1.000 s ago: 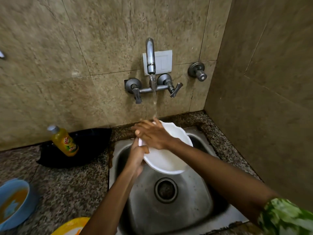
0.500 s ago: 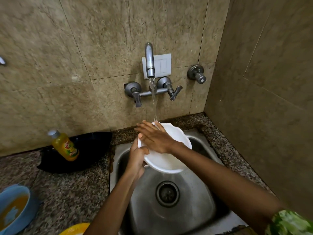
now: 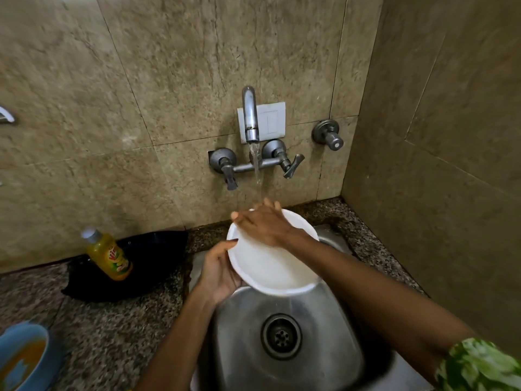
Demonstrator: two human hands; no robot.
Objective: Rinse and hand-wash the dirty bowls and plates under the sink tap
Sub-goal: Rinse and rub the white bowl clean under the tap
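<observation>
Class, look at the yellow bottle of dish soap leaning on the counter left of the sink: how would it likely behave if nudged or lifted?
The yellow bottle already stands tilted against a black object, so a nudge would probably topple it. Its rounded body suggests it might then roll on the counter. It looks like plastic, so likely light and not fragile.

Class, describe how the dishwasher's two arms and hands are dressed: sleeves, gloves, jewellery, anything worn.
Both hands are bare: no gloves, and no rings or bangles show on the left hand or the right hand. The left forearm is uncovered as far as the picture's bottom edge. The right arm is uncovered up to a short sleeve in a green-and-white leafy print at the lower right corner.
</observation>
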